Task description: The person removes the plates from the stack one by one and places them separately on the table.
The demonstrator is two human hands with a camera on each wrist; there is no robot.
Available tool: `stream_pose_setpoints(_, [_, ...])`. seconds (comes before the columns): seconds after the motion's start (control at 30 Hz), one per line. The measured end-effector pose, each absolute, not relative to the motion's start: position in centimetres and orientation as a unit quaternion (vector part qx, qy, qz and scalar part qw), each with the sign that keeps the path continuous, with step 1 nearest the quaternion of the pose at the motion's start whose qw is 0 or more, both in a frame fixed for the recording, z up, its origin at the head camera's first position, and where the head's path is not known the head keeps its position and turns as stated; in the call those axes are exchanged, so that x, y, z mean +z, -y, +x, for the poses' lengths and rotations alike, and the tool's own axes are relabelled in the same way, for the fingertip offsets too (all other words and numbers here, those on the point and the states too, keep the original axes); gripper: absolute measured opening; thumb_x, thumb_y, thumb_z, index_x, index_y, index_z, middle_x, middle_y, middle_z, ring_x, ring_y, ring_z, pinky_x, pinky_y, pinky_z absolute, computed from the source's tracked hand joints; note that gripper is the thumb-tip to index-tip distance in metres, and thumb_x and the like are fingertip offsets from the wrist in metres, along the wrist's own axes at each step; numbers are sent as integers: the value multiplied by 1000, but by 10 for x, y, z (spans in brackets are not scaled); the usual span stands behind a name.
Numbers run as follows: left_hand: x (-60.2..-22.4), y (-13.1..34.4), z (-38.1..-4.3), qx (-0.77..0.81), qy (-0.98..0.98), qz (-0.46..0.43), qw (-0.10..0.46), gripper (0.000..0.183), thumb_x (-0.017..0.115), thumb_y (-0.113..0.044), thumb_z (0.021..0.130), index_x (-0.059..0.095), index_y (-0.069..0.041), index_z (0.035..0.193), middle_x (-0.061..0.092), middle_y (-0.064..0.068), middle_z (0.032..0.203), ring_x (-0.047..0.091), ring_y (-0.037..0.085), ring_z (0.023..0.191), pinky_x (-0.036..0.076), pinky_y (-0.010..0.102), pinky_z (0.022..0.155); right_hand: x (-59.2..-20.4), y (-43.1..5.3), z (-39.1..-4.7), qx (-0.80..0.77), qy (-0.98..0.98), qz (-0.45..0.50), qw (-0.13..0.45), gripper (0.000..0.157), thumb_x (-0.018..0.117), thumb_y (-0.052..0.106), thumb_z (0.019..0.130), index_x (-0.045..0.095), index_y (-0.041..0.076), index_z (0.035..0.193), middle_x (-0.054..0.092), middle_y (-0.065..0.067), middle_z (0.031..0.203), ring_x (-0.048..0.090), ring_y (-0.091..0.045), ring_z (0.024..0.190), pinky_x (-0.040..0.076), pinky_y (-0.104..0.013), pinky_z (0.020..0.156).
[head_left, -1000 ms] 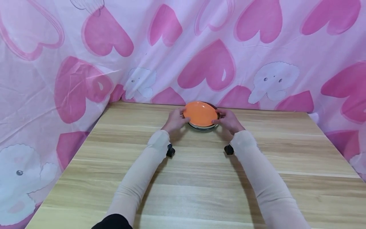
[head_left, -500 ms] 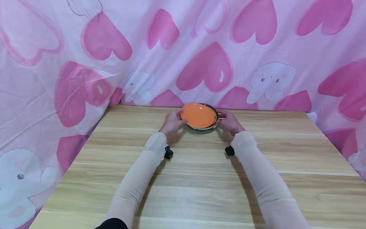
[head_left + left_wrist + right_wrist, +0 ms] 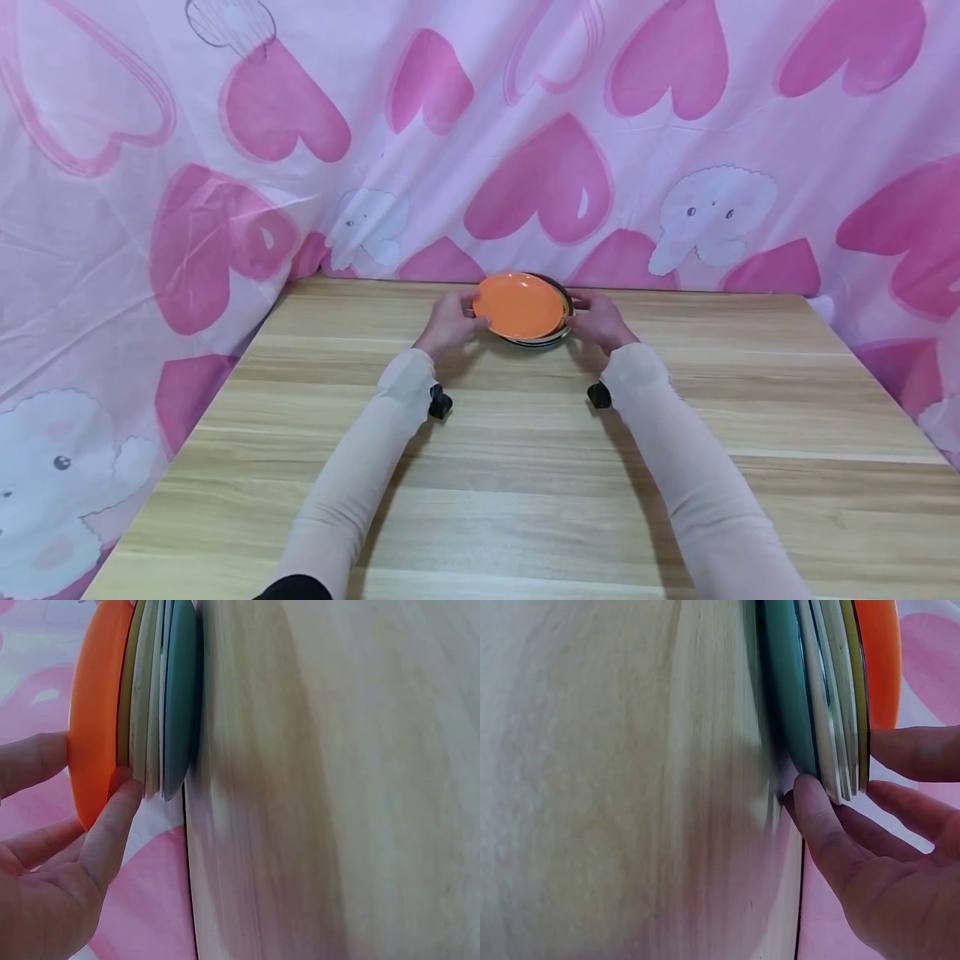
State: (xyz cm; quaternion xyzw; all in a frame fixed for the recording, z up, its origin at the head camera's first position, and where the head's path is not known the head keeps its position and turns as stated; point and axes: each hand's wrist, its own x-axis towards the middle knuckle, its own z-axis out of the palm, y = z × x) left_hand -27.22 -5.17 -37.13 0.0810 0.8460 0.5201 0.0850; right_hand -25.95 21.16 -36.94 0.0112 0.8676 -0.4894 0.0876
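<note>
An orange plate lies on top of a plate stack near the table's back edge, shifted left of those beneath it. My left hand pinches the orange plate's left rim between thumb and fingers. In the left wrist view, the thumb tip sits at the rim beside the plates underneath. My right hand grips the right edge of the lower plates. Its thumb is on the teal bottom plate, and its index finger is at the yellow plate. Pale plates show in between.
A light wooden table spreads out in front of the stack. Right behind the table's back edge hangs a pink cloth with hearts and white animals, which also runs along both sides.
The orange plate has slid a little left with my left hand, baring the right rims of the plates below. My right hand has let go of the orange plate and holds the lower plates.
</note>
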Motion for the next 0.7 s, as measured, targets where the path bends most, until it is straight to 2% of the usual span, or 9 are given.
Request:
stream_pose_setpoints(0.2, [-371, 53, -272, 527, -842, 82, 80, 62, 72, -6, 91, 47, 0, 147, 61, 16, 139, 65, 27, 115, 56, 33, 97, -368, -210, -260, -484, -870, 18, 88, 68, 54, -3, 92, 35, 9, 156, 40, -25, 155, 46, -38, 138, 54, -42, 100])
stream_pose_setpoints(0.57, [-374, 56, -272, 539, -835, 81, 73, 61, 74, -4, 88, 49, 1, 144, 63, 17, 137, 66, 28, 113, 57, 31, 94, -370, -207, -261, -467, -879, 27, 91, 69, 55, -2, 92, 36, 12, 156, 39, -24, 156, 34, -39, 146, 44, -48, 112])
stream_pose_setpoints(0.7, [-375, 55, -272, 550, -829, 80, 68, 62, 75, -3, 86, 51, 2, 143, 64, 19, 133, 67, 30, 113, 57, 32, 94, -371, -208, -261, -466, -879, 36, 95, 68, 55, -1, 92, 36, 15, 156, 37, -21, 158, 32, -37, 148, 47, -48, 109])
